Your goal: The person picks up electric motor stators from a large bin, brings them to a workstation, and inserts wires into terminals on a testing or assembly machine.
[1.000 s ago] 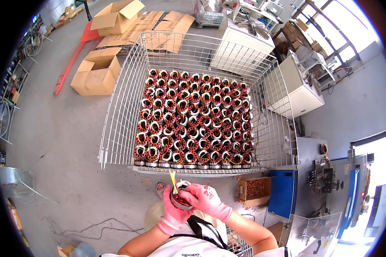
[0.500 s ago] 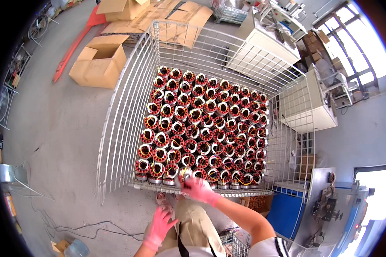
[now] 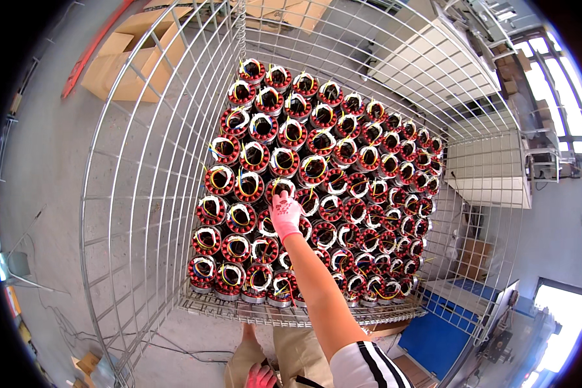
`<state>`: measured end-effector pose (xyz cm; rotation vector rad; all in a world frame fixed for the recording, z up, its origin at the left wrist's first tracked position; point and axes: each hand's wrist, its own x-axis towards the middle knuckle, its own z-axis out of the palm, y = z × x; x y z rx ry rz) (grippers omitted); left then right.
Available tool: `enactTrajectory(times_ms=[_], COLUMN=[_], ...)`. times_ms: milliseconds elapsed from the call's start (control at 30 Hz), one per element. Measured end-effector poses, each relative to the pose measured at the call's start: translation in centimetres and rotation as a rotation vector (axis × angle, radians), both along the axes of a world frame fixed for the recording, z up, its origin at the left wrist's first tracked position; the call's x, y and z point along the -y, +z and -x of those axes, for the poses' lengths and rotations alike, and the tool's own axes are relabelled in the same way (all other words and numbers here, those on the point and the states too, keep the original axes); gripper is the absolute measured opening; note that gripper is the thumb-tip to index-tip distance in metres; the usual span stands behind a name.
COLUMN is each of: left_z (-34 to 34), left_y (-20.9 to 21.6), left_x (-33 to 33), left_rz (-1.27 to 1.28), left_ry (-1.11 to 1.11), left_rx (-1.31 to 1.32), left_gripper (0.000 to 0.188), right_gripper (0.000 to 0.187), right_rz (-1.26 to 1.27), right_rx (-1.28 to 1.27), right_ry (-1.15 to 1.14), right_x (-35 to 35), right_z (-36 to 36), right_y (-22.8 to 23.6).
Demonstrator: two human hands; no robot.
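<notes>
Rows of ring-shaped motor stators [image 3: 250, 156] with red segmented tops, white-wrapped wire bundles and yellow leads stand upright in a wire mesh cage [image 3: 194, 299]. My right hand [image 3: 286, 216], in a pink-and-white glove, reaches over the front rows. Its fingers close at the rim and opening of one stator [image 3: 280, 187] towards the middle left. The glove hides part of that ring and its neighbours. Low down by my legs, my left hand [image 3: 260, 376] in a pink glove shows partly, its fingers loosely extended and nothing seen in it.
The cage's tall mesh sides surround the stators. An open cardboard box [image 3: 126, 64] stands on the floor beyond the left side, near a red bar [image 3: 90, 55]. Cream cabinets [image 3: 433, 58] stand behind and right. A blue panel [image 3: 436, 336] is at the lower right; cables [image 3: 187, 352] lie on the floor.
My view has moved closer over the cage. My right hand went from a stator at the front edge to one farther in. My left hand dropped lower beside my legs.
</notes>
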<state>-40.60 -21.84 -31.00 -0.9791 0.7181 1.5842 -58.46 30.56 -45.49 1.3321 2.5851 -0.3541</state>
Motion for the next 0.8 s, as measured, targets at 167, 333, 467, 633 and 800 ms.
enactTrajectory(times_ms=[167, 333, 467, 633, 800], left_z=[-1.2, -0.2, -0.4, 2.0, 6.8], left_y=[-1.5, -1.2, -1.3, 0.0, 13.5], left_x=[-0.1, -1.5, -1.0, -3.2, -13.7], left_rz=[0.059, 0.053, 0.002, -0.094, -0.075], left_ry=[-0.021, -0.121, -0.177, -0.267, -0.753], left_rx=[-0.060, -0.107, -0.130, -0.178, -0.590], left_gripper=[0.057, 0.057, 0.063, 0.064, 0.053], right_gripper=[0.026, 0.027, 0.032, 0.046, 0.027], right_rz=[0.082, 0.086, 0.124, 0.195, 0.265], right_rx=[-0.050, -0.113, -0.082, -0.222, -0.481], right_ry=[0.047, -0.015, -0.007, -0.014, 0.008], right_x=[0.2, 0.0, -0.1, 1.2, 8.6], right_z=[0.4, 1.0, 1.4, -0.8, -12.2], right_y=[-0.8, -1.1, -0.5, 1.7, 8.0])
